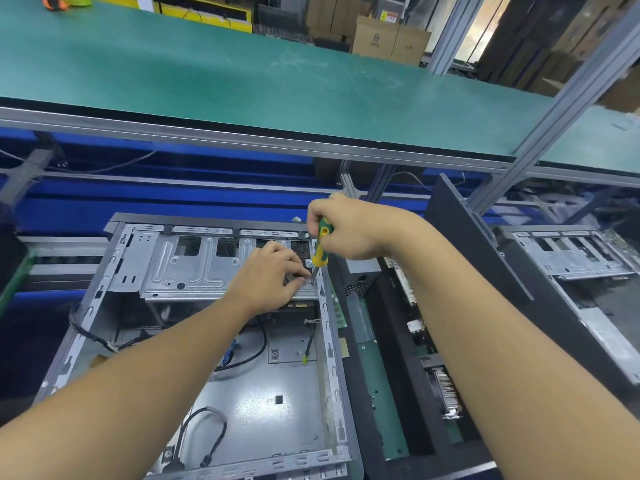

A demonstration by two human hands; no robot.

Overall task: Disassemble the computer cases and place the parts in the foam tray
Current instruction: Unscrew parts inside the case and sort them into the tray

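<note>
— Two hands busy?
— Right hand (pixel 349 230) grips a green-yellow screwdriver (pixel 320 252) upright; left hand (pixel 273 275), fingers curled, touches its tip, hold unclear, on the open computer case (pixel 263 403), near centre.
— Around?
— Foam tray (pixel 394 358) right; green bench (pixel 242 81) far, cardboard boxes (pixel 391 39) beyond.

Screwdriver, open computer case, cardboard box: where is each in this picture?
screwdriver (pixel 319 252), head view, on its yellow and green handle.
computer case (pixel 256 410), head view, on its bare metal floor.
cardboard box (pixel 374 38), head view, on its front face.
</note>
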